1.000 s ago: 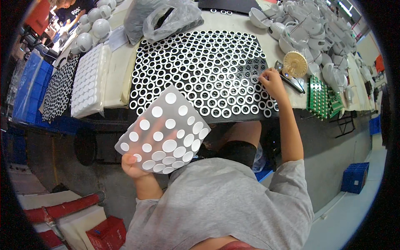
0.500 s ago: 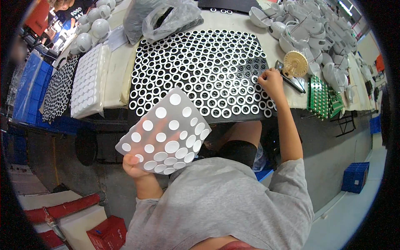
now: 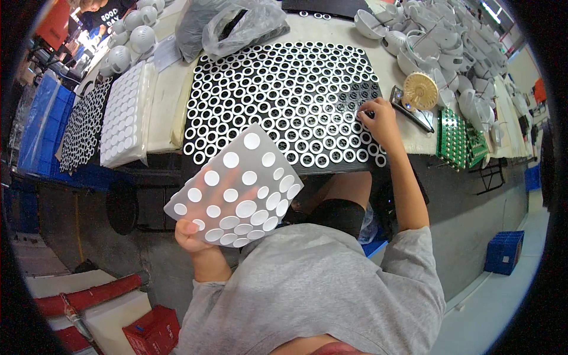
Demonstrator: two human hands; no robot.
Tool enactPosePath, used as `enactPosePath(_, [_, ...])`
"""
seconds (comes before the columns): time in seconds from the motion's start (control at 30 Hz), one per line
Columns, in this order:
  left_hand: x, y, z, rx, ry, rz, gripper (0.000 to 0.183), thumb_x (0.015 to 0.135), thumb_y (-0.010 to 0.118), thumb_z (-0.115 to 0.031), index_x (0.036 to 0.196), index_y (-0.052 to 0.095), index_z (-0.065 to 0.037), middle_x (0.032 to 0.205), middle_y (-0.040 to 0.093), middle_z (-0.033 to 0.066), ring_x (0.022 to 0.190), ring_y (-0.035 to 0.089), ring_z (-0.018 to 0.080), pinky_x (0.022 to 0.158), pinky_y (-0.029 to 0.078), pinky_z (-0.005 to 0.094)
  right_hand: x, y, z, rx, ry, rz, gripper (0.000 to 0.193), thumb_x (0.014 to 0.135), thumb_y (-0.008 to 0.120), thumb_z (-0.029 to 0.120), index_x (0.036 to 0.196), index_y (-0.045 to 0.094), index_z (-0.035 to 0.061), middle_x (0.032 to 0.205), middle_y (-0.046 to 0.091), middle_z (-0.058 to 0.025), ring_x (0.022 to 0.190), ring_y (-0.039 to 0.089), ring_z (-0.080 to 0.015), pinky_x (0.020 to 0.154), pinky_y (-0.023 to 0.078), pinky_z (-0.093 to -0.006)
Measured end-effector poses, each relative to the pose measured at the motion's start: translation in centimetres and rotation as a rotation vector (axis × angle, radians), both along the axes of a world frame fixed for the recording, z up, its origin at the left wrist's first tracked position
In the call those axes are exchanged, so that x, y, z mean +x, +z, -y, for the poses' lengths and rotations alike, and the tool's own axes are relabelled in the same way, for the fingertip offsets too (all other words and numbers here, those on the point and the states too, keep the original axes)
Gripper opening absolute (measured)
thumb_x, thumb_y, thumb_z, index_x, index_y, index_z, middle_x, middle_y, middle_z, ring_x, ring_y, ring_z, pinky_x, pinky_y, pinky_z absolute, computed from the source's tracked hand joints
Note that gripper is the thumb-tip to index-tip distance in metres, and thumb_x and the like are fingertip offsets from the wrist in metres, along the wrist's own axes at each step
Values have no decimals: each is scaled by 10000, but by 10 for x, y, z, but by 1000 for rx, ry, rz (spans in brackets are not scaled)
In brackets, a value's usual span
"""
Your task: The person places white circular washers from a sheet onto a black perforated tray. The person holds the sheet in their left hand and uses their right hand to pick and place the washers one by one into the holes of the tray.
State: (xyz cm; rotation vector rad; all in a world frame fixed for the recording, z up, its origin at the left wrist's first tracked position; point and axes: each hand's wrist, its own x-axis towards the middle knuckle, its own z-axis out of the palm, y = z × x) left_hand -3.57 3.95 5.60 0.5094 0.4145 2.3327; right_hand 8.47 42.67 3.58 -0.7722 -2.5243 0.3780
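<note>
My left hand point(image 3: 192, 241) grips the lower left corner of a translucent sheet point(image 3: 248, 155) dotted with white discs, the thumb in front. Its other fingers show dimly through the sheet from behind. The sheet is tilted up above my lap, at the front edge of a black board point(image 3: 342, 166). White rings with dark centres cover most of that board. Over the board's right side, my right hand point(image 3: 384, 121) pinches a small black piece point(image 3: 369, 113), partly hidden by the fingers. Beside it lies a patch of dark round parts point(image 3: 357, 96) without white rings.
Right of the board lie a black-handled tool point(image 3: 417, 118), a cream round part point(image 3: 419, 91) and green circuit boards point(image 3: 452, 139). White housings point(image 3: 426, 50) pile up behind. To the left stand a white disc tray point(image 3: 124, 115) and blue crates point(image 3: 44, 127). A plastic bag point(image 3: 248, 26) lies at the back.
My right hand has moved slightly left over the board's right side, and a small black piece now shows between its fingers. The sheet in my left hand has shifted slightly right.
</note>
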Motion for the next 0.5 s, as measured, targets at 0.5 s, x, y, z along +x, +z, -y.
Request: enactPosePath(0.5, [28, 33, -41, 29, -171, 67, 728, 617, 489, -195, 1256, 271, 78, 1231, 383, 261, 1118, 409, 370, 951, 332, 464, 4, 64, 171, -181, 722, -438, 312, 646, 718, 215, 843, 531, 62, 926, 529, -81, 849, 516, -235, 719, 381, -339])
